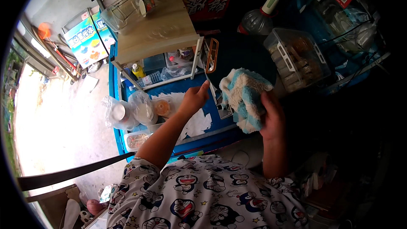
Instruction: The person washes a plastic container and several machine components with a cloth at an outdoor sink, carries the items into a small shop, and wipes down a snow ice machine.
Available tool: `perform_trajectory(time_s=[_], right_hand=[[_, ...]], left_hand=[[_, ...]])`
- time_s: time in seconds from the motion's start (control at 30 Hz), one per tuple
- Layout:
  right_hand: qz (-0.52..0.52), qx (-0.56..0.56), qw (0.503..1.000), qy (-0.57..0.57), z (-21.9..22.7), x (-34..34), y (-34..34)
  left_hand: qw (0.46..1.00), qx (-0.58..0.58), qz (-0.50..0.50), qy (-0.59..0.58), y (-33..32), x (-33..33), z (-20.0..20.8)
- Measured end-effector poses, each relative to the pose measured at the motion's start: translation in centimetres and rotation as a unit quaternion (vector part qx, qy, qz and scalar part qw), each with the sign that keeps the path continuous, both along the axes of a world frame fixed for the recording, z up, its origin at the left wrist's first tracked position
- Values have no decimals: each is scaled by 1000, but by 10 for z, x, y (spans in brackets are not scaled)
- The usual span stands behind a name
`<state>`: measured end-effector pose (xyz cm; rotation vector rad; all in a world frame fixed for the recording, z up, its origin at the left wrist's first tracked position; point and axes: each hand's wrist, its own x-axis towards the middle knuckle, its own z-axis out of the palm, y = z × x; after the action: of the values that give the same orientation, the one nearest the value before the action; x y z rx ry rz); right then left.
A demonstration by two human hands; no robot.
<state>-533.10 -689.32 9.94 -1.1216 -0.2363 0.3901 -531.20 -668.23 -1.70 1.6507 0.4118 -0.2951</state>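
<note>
My right hand (272, 114) grips a fluffy towel (243, 97) with blue and off-white patches, bunched up in front of me. The towel hangs over the near edge of a dark round surface (246, 53), which is poorly lit. To the left, my left hand (196, 99) is closed, thumb uppermost, above the blue counter (180, 87). Whatever its fingers may hold is hidden. Just beyond that hand is an orange frame-shaped handle (212, 56), beside the leg of a wooden-topped shelf (154, 25).
Plastic-wrapped containers (142, 108) and a tub of orange contents (162, 107) stand left on the counter. A clear lidded box (299, 59) is at right, with a large jug (258, 19) behind. Bottles (138, 71) sit under the shelf. Deep shadow covers the lower right.
</note>
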Motion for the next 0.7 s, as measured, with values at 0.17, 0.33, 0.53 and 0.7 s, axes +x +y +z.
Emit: perform_trajectory(time_s=[0.17,0.33,0.53,0.7], right_hand=[[35,-106,988,-104,6,11,53],[109,-90,986,-84,1,15,99],[183,-384,724,-542,-39,-38,141],[-26,-407,718,-563,-63,-30,78]], left_hand=[[966,-188,154,-87,19,-59,12],[947,-213,124,-205,8,-62,-25],[934,-40,45,-353,11,-41,-138],[813,525,-228,-103,16,-29,-123]])
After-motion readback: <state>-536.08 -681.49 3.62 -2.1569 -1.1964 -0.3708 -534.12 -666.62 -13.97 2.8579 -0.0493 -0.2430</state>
